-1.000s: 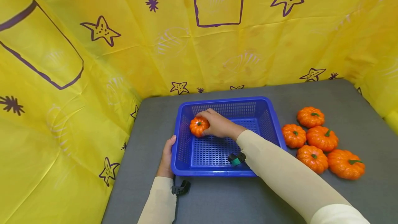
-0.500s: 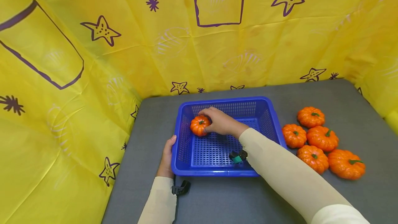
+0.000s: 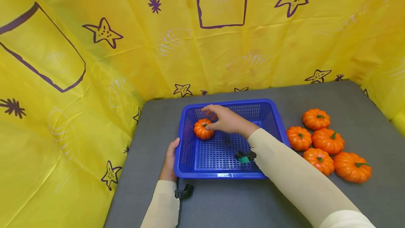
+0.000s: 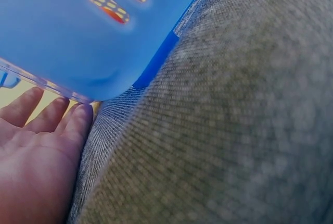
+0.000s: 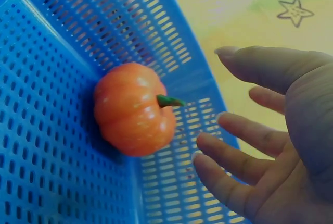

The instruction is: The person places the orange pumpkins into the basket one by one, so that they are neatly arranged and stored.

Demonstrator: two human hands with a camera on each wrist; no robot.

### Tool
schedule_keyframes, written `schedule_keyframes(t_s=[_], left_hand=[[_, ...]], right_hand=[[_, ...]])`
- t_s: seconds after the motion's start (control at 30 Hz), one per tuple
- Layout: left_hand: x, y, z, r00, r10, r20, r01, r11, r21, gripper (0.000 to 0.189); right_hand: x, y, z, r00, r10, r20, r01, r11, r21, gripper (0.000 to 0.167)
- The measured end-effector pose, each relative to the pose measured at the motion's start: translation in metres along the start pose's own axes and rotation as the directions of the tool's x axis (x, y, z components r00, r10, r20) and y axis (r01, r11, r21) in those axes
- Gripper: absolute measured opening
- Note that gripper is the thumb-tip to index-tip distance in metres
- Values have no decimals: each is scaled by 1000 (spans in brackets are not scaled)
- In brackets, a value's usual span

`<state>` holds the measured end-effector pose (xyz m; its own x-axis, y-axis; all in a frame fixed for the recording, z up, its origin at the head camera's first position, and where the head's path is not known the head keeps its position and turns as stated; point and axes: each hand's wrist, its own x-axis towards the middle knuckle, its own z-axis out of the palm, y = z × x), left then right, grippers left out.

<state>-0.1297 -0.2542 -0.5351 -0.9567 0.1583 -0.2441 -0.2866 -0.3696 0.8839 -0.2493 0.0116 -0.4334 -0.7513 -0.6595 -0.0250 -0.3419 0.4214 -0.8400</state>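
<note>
One squat, ribbed orange pumpkin with a short green stem [image 3: 202, 132] sits in the far left part of the rectangular blue perforated plastic basket [image 3: 202, 176], close to its left wall, though whether it touches that wall I cannot tell. The person's right hand [image 3: 227, 119] is just above and to the right of it, its grip released: the right-wrist view shows the thumb and fingers spread, with a visible gap to the pumpkin. The left hand [image 3: 171, 156] lies outside the basket at the left rim, its fingers fairly straight and touching it, grasping no pumpkin. On the grey cloth-covered desk [image 3: 221, 203], just beyond the basket's right wall, lie five similar orange pumpkins in a close cluster, the nearest being the small round pumpkin beside the basket [image 3: 299, 139]. As I judge it, any further move turns on this: that cluster lies to the right of the right hand, across the basket wall, and the right hand is clearly the nearer one; being round and squat, the pumpkins offer little long axis to line up with, mainly their width
</note>
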Motion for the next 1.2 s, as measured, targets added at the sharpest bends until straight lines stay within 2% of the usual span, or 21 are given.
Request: schedule_keyframes(t_s=[0.13,0.37,0.67,1.2], left_hand=[[-1,0,1,1000,2,-17,-2,1000,4,82],[-1,0,1,1000,7,-10,-7,1000,-2,80],[-2,0,1,1000,3,-19,-3,1000,15,82],[-2,0,1,999,1,-39,0,1000,22,80]], right_hand=[[-5,-4,-4,1000,-18,-12,18,1000,19,70],[-12,-12,-12,998,-36,-56,38,998,40,72],[-26,-18,-21,993,-64,-97,71,995,70,68],[-54,-19,-37,987,-51,-153,61,996,65,69]])
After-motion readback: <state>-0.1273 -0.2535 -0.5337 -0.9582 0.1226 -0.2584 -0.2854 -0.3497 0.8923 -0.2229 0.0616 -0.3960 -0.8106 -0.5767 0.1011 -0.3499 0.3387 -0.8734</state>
